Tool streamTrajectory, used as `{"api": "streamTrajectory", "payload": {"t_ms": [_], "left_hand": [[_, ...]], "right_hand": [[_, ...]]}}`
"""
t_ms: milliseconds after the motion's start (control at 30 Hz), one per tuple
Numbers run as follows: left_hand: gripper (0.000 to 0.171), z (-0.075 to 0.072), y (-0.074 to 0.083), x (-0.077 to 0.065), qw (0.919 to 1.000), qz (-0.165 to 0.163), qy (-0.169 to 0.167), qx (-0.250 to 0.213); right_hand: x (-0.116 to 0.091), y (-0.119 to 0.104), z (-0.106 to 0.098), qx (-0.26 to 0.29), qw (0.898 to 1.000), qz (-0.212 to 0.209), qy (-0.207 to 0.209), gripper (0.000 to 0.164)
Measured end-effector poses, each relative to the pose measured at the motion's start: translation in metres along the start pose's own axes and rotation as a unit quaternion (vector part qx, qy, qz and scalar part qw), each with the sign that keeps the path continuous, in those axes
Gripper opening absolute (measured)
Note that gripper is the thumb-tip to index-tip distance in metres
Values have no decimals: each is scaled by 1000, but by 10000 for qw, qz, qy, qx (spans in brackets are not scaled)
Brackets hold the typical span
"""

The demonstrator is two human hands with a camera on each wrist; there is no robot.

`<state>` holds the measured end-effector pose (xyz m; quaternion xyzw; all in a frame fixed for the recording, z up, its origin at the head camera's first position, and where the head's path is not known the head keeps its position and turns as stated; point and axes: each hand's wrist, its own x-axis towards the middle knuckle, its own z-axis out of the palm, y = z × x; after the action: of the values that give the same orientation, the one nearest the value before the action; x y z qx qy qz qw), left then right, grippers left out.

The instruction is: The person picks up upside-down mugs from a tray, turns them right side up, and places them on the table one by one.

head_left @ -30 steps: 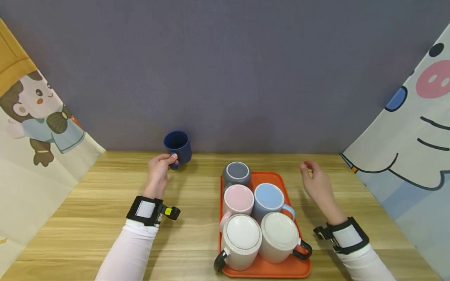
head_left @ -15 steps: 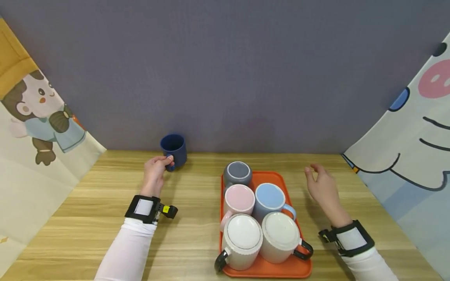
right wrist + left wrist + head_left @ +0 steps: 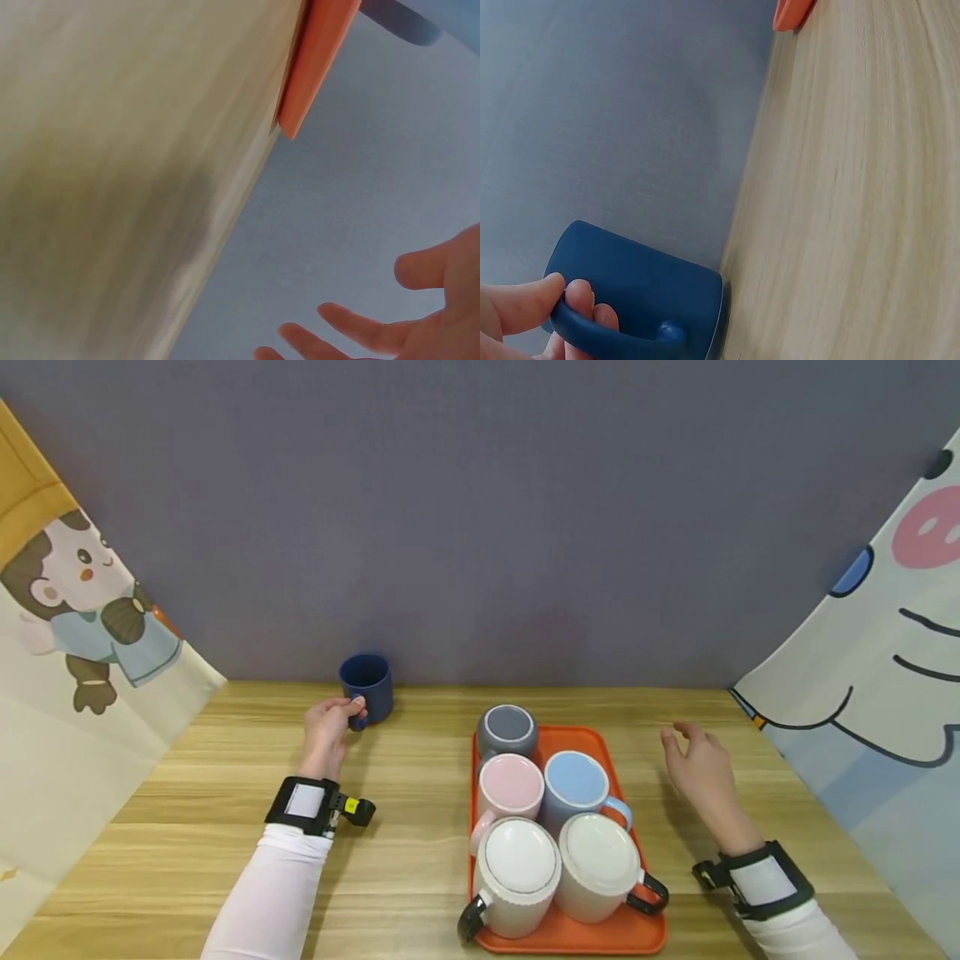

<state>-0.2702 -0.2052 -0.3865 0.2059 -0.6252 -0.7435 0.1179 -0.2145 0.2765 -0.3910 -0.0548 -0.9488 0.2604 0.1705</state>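
A dark blue mug (image 3: 375, 689) stands upright, mouth up, near the back wall on the left part of the table. My left hand (image 3: 328, 727) grips its handle, the thumb on top and fingers through the loop, as the left wrist view shows on the mug (image 3: 645, 289). To the right of the tray, my right hand (image 3: 703, 768) hovers above the table with loosely bent, spread fingers and nothing in them. An orange tray (image 3: 573, 939) carries several upside-down mugs: a grey mug (image 3: 507, 731), a pink mug (image 3: 512, 785), a light blue mug (image 3: 576, 781) and white mugs with black handles (image 3: 517, 877).
A wooden table (image 3: 187, 827) spreads out around the tray. Behind it rises a grey wall (image 3: 480, 527), with printed cartoon cloths on the left (image 3: 97, 635) and right (image 3: 885, 677). The tray's edge (image 3: 307, 75) appears in the right wrist view.
The left hand has brought the blue mug down and slightly left, nearer the table. My right hand has drawn back to the right and toward me, away from the tray.
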Motion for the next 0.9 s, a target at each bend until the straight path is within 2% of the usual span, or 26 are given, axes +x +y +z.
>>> {"api": "streamTrajectory", "payload": {"t_ms": [200,700,900], "left_hand": [[17,-3,0,1,9999,-91,41,50],[20,-9,-2,5,9999,-86,49,-21],[21,-11,-1,5,9999,-94,37,87]], "right_hand": [[0,4,0,-64,10000,65,-3,54],[-4,6,-7,-86,9999,127,-22,53],[-6,9,-10,-87,9997,200,-84,55]]}}
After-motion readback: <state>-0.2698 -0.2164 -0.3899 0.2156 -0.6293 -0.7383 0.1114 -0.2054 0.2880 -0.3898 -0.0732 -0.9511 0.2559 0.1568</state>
